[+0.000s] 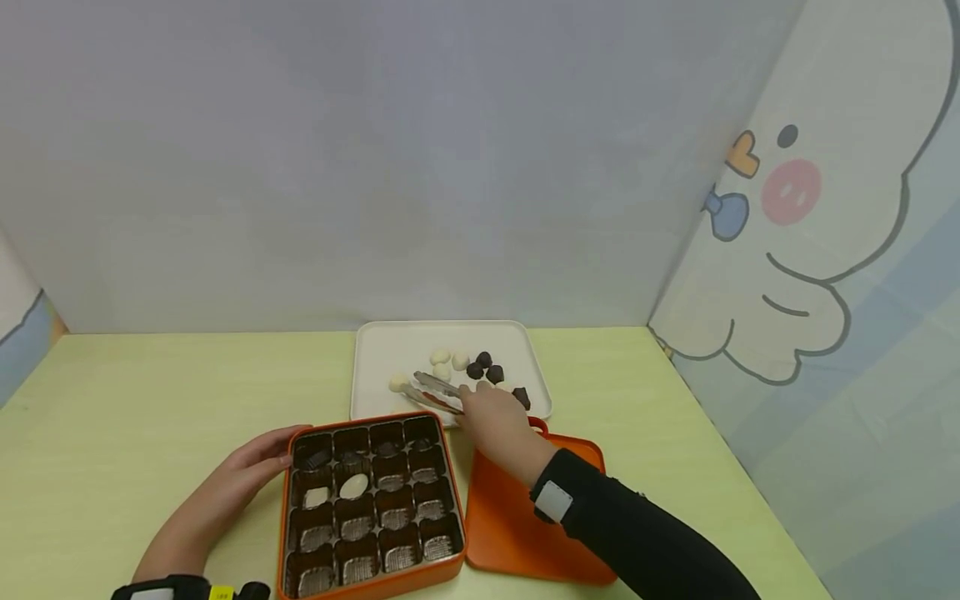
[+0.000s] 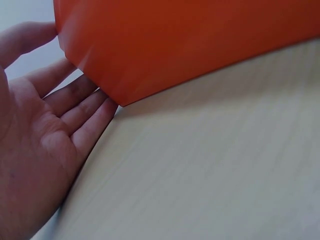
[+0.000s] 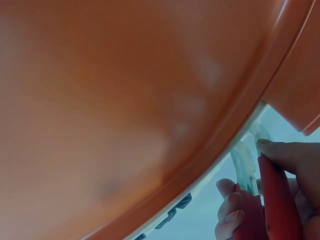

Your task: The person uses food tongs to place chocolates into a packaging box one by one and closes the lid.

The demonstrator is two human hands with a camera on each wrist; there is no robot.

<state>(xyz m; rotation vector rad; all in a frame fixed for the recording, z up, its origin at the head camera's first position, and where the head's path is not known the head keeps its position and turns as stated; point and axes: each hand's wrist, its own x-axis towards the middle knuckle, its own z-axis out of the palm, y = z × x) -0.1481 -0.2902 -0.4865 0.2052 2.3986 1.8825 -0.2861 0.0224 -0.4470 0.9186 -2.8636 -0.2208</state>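
My right hand [image 1: 498, 425] grips red-handled tongs [image 1: 435, 392] over the white tray [image 1: 375, 342]. The metal arms stand apart, with one tip close to a cream-white piece [image 1: 397, 383]; whether they touch is unclear. In the right wrist view, fingers and thumb wrap the red handles [image 3: 280, 205]. My left hand [image 1: 243, 467] touches the far left corner of an orange box [image 1: 420, 575], its fingers [image 2: 87, 120] fairly straight against the side. Inside the box is a brown compartment insert; an oval white piece [image 1: 354, 487] and a squarish white piece [image 1: 317, 497] lie in separate compartments. Dark shapes show dimly in the back row.
Several white pieces [image 1: 441, 372] and dark pieces [image 1: 495, 374] lie on the tray. An orange lid [image 1: 517, 533] with a loop lies right of the box, under my right forearm. A grey wall [image 1: 337, 167] stands behind the pale table [image 1: 150, 383].
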